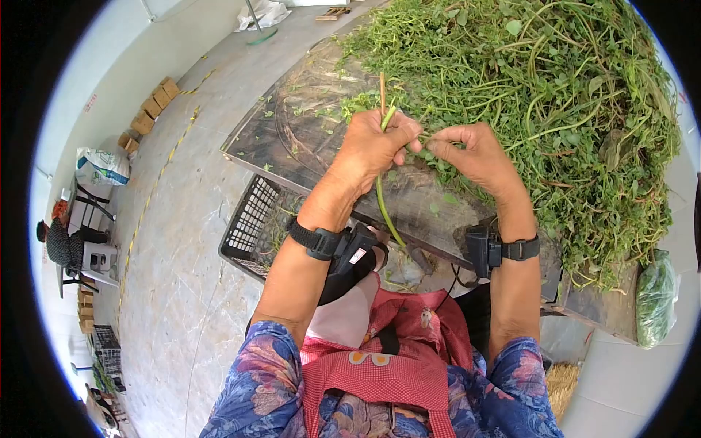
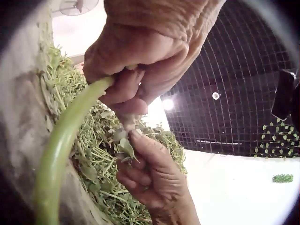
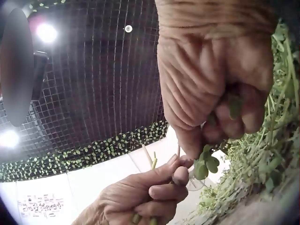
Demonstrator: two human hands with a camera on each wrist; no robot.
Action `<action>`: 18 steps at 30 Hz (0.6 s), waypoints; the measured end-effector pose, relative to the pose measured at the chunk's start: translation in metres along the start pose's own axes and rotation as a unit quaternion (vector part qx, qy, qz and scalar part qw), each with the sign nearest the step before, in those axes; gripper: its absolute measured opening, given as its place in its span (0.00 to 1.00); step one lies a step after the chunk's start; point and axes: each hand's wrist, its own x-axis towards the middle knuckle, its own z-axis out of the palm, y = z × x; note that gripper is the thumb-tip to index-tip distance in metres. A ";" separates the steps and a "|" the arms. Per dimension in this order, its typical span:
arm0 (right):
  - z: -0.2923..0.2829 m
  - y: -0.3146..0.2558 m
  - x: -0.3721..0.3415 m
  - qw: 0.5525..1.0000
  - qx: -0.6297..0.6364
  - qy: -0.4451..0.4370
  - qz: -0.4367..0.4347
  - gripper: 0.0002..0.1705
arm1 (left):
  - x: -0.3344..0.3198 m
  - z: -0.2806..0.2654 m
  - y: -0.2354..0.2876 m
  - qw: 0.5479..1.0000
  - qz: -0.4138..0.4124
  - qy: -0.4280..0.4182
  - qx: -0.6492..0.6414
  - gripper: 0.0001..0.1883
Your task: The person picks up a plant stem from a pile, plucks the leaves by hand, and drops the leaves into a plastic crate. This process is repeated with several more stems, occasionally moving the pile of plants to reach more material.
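In the head view the left hand (image 1: 372,146) curls round a thick green stem (image 1: 383,208) that hangs down past the table edge, along with a thin brown stalk (image 1: 382,91) pointing up. The right hand (image 1: 471,153) is just beside it, fingertips close to the left ones, pinching a small leafy sprig. That sprig's leaves (image 2: 125,147) show between the two hands in the left wrist view, and its round leaves (image 3: 206,163) hang under the right fingertips in the right wrist view. More green bits lie within the curled right fingers (image 3: 229,117).
A large heap of leafy green stems (image 1: 555,109) covers the table's far and right parts. The dark tabletop (image 1: 255,142) has scattered leaf scraps. Below its left edge stands a black crate (image 1: 252,219). A green-filled plastic bag (image 1: 656,299) sits at the right; another person (image 1: 66,244) is far left.
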 end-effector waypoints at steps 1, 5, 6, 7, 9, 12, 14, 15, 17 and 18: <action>0.000 0.001 0.001 1.000 -0.021 0.014 -0.006 0.11 | 0.000 0.000 0.000 1.000 -0.002 -0.005 0.014 0.08; -0.002 -0.002 -0.001 0.999 -0.041 0.010 0.018 0.12 | 0.001 -0.002 -0.007 0.999 0.008 -0.038 0.022 0.08; -0.001 0.000 -0.001 0.999 -0.037 0.015 -0.005 0.12 | 0.001 -0.002 -0.008 0.999 0.008 -0.037 0.033 0.07; -0.001 0.001 -0.001 0.999 -0.034 0.019 -0.029 0.12 | 0.002 -0.002 -0.008 0.998 0.007 -0.036 0.044 0.07; -0.002 -0.003 -0.002 0.997 -0.068 0.019 -0.025 0.11 | 0.003 -0.002 -0.007 0.999 0.002 -0.025 0.044 0.07; 0.004 -0.004 0.001 0.989 -0.125 0.064 -0.046 0.10 | 0.004 0.001 -0.010 0.999 0.000 -0.021 0.045 0.07; 0.006 -0.007 0.003 0.981 -0.148 0.111 -0.066 0.11 | 0.003 0.004 -0.009 0.998 0.001 -0.031 0.045 0.08; 0.004 -0.013 0.005 0.977 0.136 0.154 0.055 0.10 | 0.002 0.005 -0.003 0.999 -0.025 -0.038 -0.009 0.08; -0.006 -0.013 0.006 0.880 0.406 0.181 0.168 0.09 | 0.002 0.001 -0.001 0.996 -0.049 -0.043 -0.064 0.08; -0.018 -0.006 0.002 0.823 0.536 0.144 0.119 0.08 | 0.005 -0.005 -0.004 0.989 -0.062 -0.061 -0.121 0.09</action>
